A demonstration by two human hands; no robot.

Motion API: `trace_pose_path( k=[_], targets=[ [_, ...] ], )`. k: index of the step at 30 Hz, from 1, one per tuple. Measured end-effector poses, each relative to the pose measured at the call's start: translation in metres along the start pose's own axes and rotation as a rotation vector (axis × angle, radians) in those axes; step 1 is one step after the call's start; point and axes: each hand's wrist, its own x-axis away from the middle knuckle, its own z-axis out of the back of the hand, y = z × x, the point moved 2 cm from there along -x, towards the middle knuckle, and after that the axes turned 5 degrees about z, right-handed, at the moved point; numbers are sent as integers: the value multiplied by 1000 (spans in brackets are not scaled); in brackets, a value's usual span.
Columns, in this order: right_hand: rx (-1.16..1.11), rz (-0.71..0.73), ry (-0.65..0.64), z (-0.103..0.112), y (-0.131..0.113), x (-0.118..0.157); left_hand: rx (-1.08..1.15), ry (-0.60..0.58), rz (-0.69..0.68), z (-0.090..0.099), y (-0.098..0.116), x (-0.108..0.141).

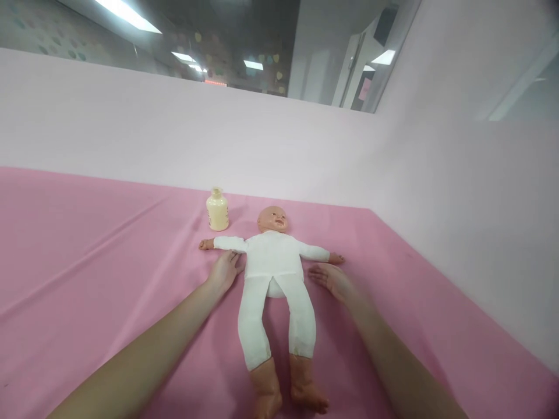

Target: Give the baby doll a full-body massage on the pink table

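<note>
A baby doll [274, 256] in a white outfit lies on its back, arms spread and feet toward me. Beside its torso, on the left, is my left hand [225, 270], fingers stretched out just below the doll's sleeve; whether they touch it I cannot tell. On the other side my right hand [334, 280] is open, fingers extended toward the doll's waist with a small gap, under its outstretched arm. Neither hand holds anything. A pale yellow bottle [217, 210] stands upright beyond the doll's arm at the left.
A pink sheet [109, 244] with a few creases covers the surface beneath the doll. White walls [183, 134] rise behind it and along the right. Above the back wall, a glass pane [244, 35] shows ceiling lights.
</note>
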Motion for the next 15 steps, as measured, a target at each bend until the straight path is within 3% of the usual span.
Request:
trace_pose_path(
  k=[2,7,11,15],
  targets=[
    [-156,30,72,9,1,-11,-25,-51,47,-5,-1,5],
    [-453,-30,-58,10,8,-22,-129,-230,271,-9,0,10],
    [-578,-47,-184,-1,12,-18,-125,-251,387,-8,7,15],
    [-617,-56,-195,-3,13,-16,-86,-272,504,-16,8,36]
  ],
)
